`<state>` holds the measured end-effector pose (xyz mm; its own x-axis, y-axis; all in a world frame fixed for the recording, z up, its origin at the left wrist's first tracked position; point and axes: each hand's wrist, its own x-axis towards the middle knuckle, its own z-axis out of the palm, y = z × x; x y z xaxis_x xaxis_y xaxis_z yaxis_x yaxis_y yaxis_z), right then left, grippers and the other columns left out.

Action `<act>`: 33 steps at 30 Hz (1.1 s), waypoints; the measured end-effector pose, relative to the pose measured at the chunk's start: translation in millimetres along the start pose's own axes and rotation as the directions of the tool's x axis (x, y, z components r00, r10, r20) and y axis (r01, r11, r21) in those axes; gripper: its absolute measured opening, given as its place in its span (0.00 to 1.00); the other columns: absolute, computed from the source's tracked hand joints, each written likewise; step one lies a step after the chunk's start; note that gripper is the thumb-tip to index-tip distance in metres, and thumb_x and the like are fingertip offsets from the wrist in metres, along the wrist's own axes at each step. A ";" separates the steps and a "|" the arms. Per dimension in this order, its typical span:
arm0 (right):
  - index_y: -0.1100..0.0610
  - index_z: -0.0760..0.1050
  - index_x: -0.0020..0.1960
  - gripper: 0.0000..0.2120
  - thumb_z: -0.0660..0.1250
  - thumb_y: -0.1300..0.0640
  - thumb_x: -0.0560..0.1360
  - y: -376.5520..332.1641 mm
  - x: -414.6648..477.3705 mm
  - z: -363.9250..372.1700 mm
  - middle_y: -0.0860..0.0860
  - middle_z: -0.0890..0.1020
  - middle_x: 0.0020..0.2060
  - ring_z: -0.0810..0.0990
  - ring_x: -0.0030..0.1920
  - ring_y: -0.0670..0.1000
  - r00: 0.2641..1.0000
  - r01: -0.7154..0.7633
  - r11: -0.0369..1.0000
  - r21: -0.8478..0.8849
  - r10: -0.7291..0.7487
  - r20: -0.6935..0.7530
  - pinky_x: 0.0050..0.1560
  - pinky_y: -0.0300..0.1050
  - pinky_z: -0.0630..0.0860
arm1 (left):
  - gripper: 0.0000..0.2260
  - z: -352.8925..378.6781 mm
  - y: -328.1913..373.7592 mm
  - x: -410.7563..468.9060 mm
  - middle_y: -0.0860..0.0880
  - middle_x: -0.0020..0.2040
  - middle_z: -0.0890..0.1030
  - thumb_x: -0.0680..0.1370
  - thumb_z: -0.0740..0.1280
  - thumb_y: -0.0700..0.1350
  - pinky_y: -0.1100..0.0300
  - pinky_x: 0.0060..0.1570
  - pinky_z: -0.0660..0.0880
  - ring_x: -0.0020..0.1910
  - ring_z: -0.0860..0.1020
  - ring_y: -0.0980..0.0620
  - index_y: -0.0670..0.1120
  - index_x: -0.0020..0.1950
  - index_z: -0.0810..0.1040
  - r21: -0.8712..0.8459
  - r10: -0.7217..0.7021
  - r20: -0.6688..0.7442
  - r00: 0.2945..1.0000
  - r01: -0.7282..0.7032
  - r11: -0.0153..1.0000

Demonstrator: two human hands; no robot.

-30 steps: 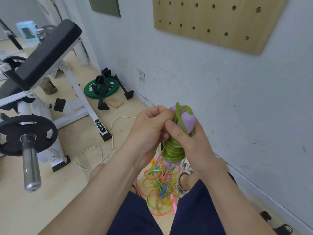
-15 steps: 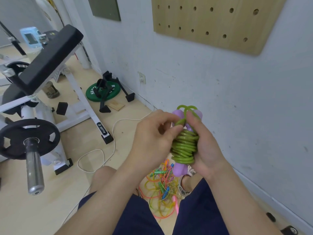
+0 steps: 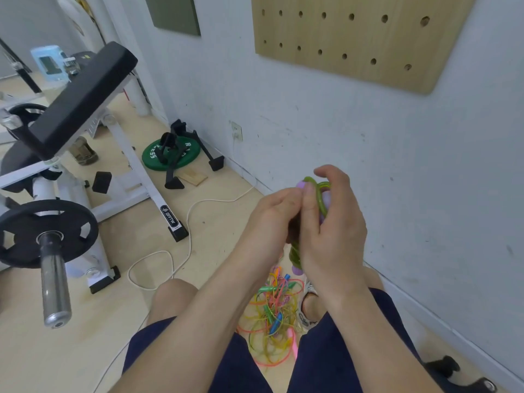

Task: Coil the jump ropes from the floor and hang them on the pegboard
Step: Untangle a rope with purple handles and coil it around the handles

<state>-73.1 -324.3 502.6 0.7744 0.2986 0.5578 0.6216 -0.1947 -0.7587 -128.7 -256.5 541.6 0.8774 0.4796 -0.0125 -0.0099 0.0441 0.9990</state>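
Shifted: right hand (image 3: 331, 236) over one green rope (image 3: 318, 194); left hand (image 3: 269, 222) grips too.

Plain dark navy shorts (image 3: 235, 364) and a pale shoe (image 3: 306, 319) are worn.
The arms (image 3: 198, 321) are left bare down to the left hand (image 3: 272, 219) and right hand (image 3: 331, 231); dark patterning is seen on the shoe.

Green jump rope (image 3: 319, 194) wound round purple handles (image 3: 297, 270), upright in left hand (image 3: 272, 219) and right hand (image 3: 331, 231). Bright ropes (image 3: 272, 316) tangled on floor (image 3: 85, 350). Wooden pegboard (image 3: 354, 38) on wall (image 3: 312, 123).
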 end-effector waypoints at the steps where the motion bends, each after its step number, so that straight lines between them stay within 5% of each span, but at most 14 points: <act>1: 0.49 0.70 0.56 0.07 0.55 0.49 0.82 0.4 2.9 1.6 0.46 0.80 0.44 0.77 0.42 0.44 1.000 -0.020 0.999 0.030 0.021 -0.020 0.41 0.27 0.69 | 0.15 4.1 -0.3 1.0 0.54 0.28 0.75 0.82 0.59 0.45 0.66 0.28 0.66 0.26 0.70 0.59 0.43 0.39 0.78 0.027 0.012 -0.034 0.999 -0.012 1.000; 6: 0.58 0.75 0.46 0.10 0.59 0.56 0.82 17.8 18.3 5.7 0.52 0.82 0.39 0.79 0.40 0.50 0.906 -0.424 0.821 0.383 0.381 0.187 0.44 0.48 0.76 | 0.16 5.2 -20.2 2.3 0.56 0.30 0.68 0.73 0.64 0.51 0.59 0.35 0.65 0.32 0.68 0.57 0.48 0.28 0.68 0.417 0.272 -0.090 0.958 -0.212 0.884; 10: 0.61 0.79 0.45 0.15 0.58 0.55 0.83 24.1 22.3 -2.8 0.53 0.81 0.34 0.79 0.35 0.49 0.719 -0.684 0.530 0.501 0.378 0.583 0.38 0.42 0.77 | 0.16 -5.8 -32.9 -7.8 0.54 0.30 0.67 0.71 0.67 0.48 0.65 0.32 0.61 0.32 0.69 0.56 0.51 0.27 0.65 0.643 0.386 -0.001 0.923 -0.295 0.707; 12: 0.61 0.79 0.49 0.16 0.58 0.52 0.82 24.0 22.0 -4.0 0.52 0.81 0.32 0.79 0.33 0.48 0.637 -0.748 0.473 0.465 0.316 0.703 0.35 0.39 0.76 | 0.15 -5.8 -36.2 -12.9 0.54 0.29 0.66 0.70 0.67 0.48 0.64 0.32 0.61 0.31 0.68 0.55 0.51 0.27 0.64 0.690 0.394 -0.016 0.919 -0.275 0.669; 14: 0.59 0.78 0.55 0.18 0.59 0.46 0.80 24.3 20.7 -2.0 0.56 0.79 0.37 0.80 0.35 0.50 0.582 -0.791 0.401 0.461 0.263 0.770 0.36 0.40 0.78 | 0.14 -7.3 -32.7 -12.6 0.56 0.27 0.66 0.70 0.68 0.49 0.64 0.31 0.61 0.29 0.66 0.56 0.50 0.28 0.66 0.590 0.309 -0.095 0.946 -0.197 0.783; 16: 0.57 0.76 0.61 0.23 0.63 0.41 0.76 27.5 20.1 -0.5 0.60 0.79 0.45 0.81 0.42 0.54 0.550 -0.816 0.331 0.474 0.193 0.813 0.44 0.47 0.80 | 0.12 -13.5 -24.4 -9.5 0.57 0.26 0.67 0.72 0.70 0.46 0.65 0.30 0.63 0.27 0.65 0.59 0.50 0.31 0.72 0.259 0.122 -0.119 0.985 -0.087 0.962; 19: 0.56 0.77 0.62 0.27 0.67 0.38 0.72 31.4 18.0 -0.4 0.60 0.81 0.48 0.80 0.46 0.57 0.578 -0.775 0.427 0.466 0.181 0.796 0.52 0.55 0.76 | 0.10 -24.6 -16.4 -5.7 0.54 0.28 0.68 0.76 0.67 0.44 0.64 0.30 0.62 0.27 0.64 0.56 0.47 0.34 0.78 -0.077 -0.093 0.004 0.996 0.093 0.993; 22: 0.60 0.78 0.56 0.24 0.69 0.43 0.70 30.6 18.8 -0.6 0.63 0.80 0.45 0.79 0.42 0.60 0.650 -0.711 0.485 0.509 0.178 0.739 0.47 0.52 0.75 | 0.13 -27.9 -9.1 -2.1 0.54 0.27 0.69 0.81 0.61 0.45 0.64 0.27 0.59 0.26 0.63 0.55 0.43 0.39 0.77 0.002 -0.152 0.093 0.984 0.152 0.988; 27: 0.59 0.75 0.55 0.18 0.67 0.48 0.70 14.8 26.8 -23.8 0.66 0.75 0.39 0.74 0.34 0.59 0.605 -0.716 0.452 0.531 0.023 0.796 0.36 0.48 0.75 | 0.13 -28.6 22.8 2.1 0.53 0.21 0.71 0.77 0.65 0.39 0.58 0.29 0.55 0.20 0.68 0.55 0.42 0.32 0.76 0.152 -0.167 0.179 0.970 0.141 0.978; 30: 0.58 0.74 0.56 0.15 0.67 0.52 0.72 -2.2 28.6 -33.2 0.66 0.76 0.38 0.75 0.32 0.57 0.655 -0.658 0.505 0.558 0.019 0.755 0.35 0.48 0.75 | 0.07 -25.2 32.0 4.1 0.41 0.26 0.75 0.66 0.69 0.38 0.65 0.23 0.60 0.20 0.70 0.48 0.40 0.28 0.75 0.052 -0.132 0.120 0.984 0.126 0.991; 33: 0.56 0.74 0.59 0.15 0.65 0.52 0.74 -14.0 26.1 -40.4 0.65 0.76 0.38 0.75 0.32 0.57 0.735 -0.580 0.549 0.602 0.034 0.677 0.38 0.52 0.75 | 0.08 -23.3 36.9 2.7 0.42 0.30 0.72 0.63 0.71 0.36 0.67 0.21 0.62 0.19 0.66 0.52 0.40 0.30 0.72 -0.092 -0.149 0.066 0.987 0.154 0.984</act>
<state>-56.8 -351.6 541.4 0.5102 0.8458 0.1562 -0.1792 0.2822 -0.9425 -137.9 -233.1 577.4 0.8987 0.4092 -0.1580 0.0817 0.1977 0.9768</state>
